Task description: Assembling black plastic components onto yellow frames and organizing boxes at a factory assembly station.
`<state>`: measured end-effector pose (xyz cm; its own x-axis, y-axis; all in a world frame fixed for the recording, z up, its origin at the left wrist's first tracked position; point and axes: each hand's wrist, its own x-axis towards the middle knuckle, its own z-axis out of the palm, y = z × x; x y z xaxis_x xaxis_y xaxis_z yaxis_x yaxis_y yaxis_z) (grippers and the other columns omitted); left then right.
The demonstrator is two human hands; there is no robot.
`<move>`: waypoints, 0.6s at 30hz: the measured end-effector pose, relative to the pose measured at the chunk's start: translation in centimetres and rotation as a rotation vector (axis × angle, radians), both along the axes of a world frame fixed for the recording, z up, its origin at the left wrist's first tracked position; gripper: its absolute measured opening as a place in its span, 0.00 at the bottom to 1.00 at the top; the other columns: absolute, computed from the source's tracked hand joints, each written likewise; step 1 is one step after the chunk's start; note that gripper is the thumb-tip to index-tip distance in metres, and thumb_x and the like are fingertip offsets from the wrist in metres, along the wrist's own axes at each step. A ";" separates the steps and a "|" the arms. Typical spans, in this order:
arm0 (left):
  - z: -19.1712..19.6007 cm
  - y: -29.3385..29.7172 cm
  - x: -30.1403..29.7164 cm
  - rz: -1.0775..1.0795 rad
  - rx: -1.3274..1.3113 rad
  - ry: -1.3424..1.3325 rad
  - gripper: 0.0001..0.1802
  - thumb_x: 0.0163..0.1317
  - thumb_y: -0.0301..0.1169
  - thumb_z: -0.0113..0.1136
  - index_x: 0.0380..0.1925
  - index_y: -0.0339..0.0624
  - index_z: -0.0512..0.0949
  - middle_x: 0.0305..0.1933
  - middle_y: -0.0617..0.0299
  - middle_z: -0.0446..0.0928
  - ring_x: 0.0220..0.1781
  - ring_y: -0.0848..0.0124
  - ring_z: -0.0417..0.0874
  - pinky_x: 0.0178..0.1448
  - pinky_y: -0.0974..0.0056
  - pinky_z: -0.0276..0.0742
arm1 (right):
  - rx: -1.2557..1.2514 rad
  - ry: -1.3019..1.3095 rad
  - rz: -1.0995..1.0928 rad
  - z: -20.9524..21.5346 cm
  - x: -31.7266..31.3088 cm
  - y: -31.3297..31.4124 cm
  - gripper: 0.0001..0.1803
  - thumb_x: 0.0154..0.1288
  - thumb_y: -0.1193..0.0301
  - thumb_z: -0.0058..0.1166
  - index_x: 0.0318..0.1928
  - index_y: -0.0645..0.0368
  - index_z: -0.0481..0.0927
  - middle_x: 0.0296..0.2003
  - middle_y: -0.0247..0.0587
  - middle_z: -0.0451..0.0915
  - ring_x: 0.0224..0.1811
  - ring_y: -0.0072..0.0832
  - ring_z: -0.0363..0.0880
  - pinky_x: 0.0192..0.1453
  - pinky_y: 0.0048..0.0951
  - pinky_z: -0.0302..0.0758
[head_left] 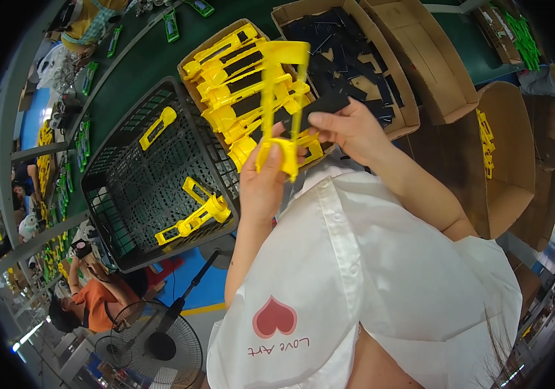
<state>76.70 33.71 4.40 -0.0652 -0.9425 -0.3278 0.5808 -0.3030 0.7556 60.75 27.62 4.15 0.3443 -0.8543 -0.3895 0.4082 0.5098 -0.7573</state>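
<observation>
Left hand [265,178] clamped on yellow plastic frame [282,97], its long axis pointing away | right hand [348,126] pinching black flat insert [319,106] just right of the frame, touching | black crate [154,175] left, cardboard boxes [420,58] beyond.

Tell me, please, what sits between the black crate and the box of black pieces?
In the head view, a cardboard box filled with yellow plastic frames lies between the black crate and the box of black pieces.
</observation>
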 end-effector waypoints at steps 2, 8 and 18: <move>0.2 -0.2 -0.6 0.032 -0.001 -0.044 0.15 0.58 0.33 0.49 0.40 0.32 0.70 0.33 0.56 0.74 0.34 0.68 0.75 0.41 0.66 0.71 | -0.044 0.134 0.124 -0.2 0.3 0.2 0.12 0.53 0.71 0.53 0.37 0.61 0.70 0.26 0.34 0.75 0.24 0.18 0.73 0.26 0.15 0.68; -1.5 -0.6 3.7 0.048 -0.094 -0.623 0.10 0.56 0.27 0.52 0.37 0.33 0.74 0.34 0.63 0.74 0.30 0.80 0.71 0.36 0.78 0.67 | -0.281 0.615 0.494 2.3 -3.9 -1.1 0.09 0.59 0.68 0.46 0.26 0.61 0.71 0.16 0.31 0.70 0.11 0.14 0.63 0.15 0.15 0.60; -0.5 0.0 4.6 -0.202 0.079 -0.671 0.11 0.52 0.29 0.57 0.35 0.35 0.76 0.24 0.70 0.73 0.24 0.83 0.67 0.27 0.77 0.64 | -0.283 0.702 0.559 2.7 -1.2 -0.4 0.09 0.59 0.69 0.45 0.30 0.63 0.69 0.19 0.35 0.74 0.12 0.14 0.67 0.17 0.14 0.64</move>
<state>81.25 33.73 3.87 0.0034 -0.9049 -0.4257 -0.0764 -0.4247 0.9021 59.53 27.26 6.86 0.4985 -0.7305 -0.4668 -0.4370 0.2532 -0.8631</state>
